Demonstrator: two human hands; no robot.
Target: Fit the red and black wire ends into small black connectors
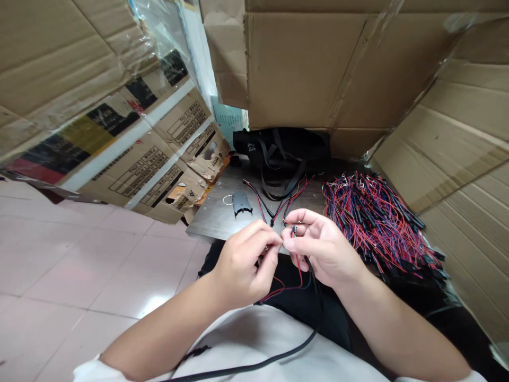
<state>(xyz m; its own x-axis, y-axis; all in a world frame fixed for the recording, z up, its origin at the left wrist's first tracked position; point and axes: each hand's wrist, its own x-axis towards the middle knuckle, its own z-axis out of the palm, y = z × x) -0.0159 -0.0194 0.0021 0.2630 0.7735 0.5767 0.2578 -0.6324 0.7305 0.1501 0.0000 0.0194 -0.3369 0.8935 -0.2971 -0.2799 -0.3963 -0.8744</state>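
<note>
A: Hands?

B: On my feed, left hand (244,262) has thumb and fingertips pressed together; I can't tell what's between. Right hand (328,244) curls around a red wire (298,266), its thumb tip right by the left's fingertips.

A: Wire run?

B: Between the right fingers, near a small black connector (294,229), hanging below.

A: Nearby?

B: I see loose leads (274,206) on the table (210,218) just beyond, grey part (242,202) to their left, wire pile (368,217) right, black bag (286,151) behind.
</note>
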